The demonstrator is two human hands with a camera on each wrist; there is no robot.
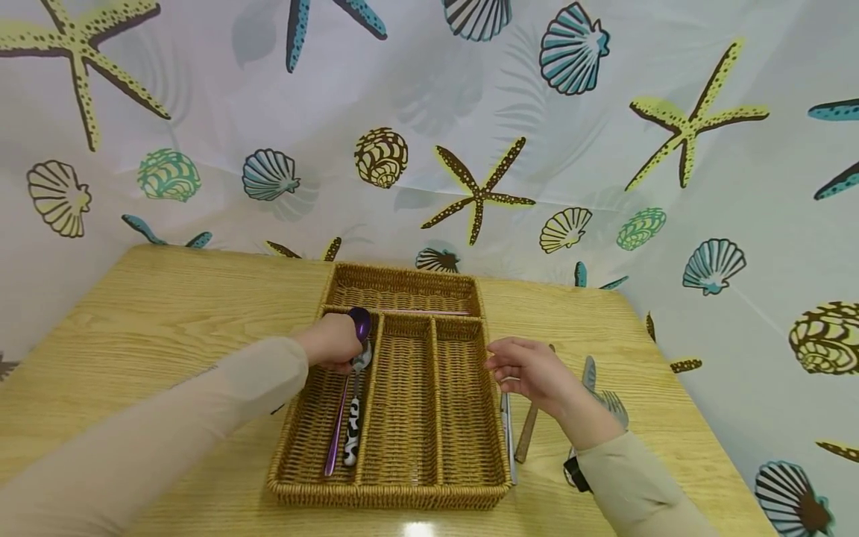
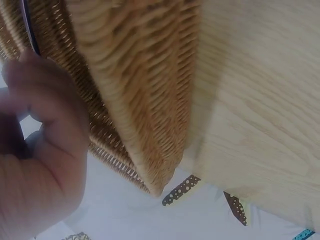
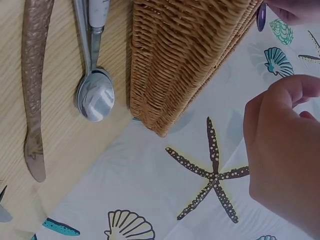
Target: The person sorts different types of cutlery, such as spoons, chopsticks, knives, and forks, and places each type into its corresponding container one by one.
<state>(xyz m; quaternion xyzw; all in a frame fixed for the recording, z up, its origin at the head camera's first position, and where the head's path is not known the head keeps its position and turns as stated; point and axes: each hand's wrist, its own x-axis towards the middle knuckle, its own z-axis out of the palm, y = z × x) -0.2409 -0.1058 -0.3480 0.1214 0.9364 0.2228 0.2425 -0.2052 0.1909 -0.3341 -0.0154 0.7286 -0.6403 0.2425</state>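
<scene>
Both sleeved arms reach forward, left fingers curled, right fingers loosely bent

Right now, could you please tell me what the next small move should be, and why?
Probably the left hand should lower and release the purple spoon, since it holds it at the left compartment of the wicker tray, where a spotted-handled spoon lies.

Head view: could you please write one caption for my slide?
Left hand holds a purple spoon over the left of the tray, right hand near its right rim.
</scene>
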